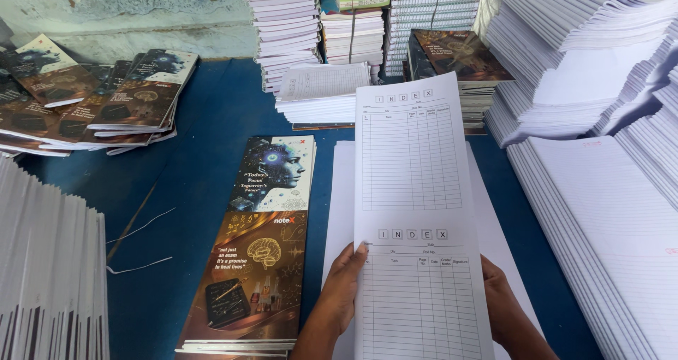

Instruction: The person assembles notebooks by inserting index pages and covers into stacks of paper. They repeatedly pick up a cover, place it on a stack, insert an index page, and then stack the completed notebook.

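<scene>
A long white printed sheet (413, 190) with two ruled index tables is held up over a stack of blank white sheets (340, 190). My left hand (344, 287) grips the sheet's lower left edge, thumb on top. On the lower right edge is my right hand (500, 296), mostly hidden behind the paper. To the left lies a stack of long glossy cover sheets (258, 247), each printed with a head picture above and a brain picture below.
Tall piles of ruled paper (600, 190) fill the right side. More paper stacks (289, 28) and dark covers (459, 52) stand at the back. Fanned covers (106, 98) lie at far left on the blue table (198, 155). Stapled bundles (49, 275) rise at the near left.
</scene>
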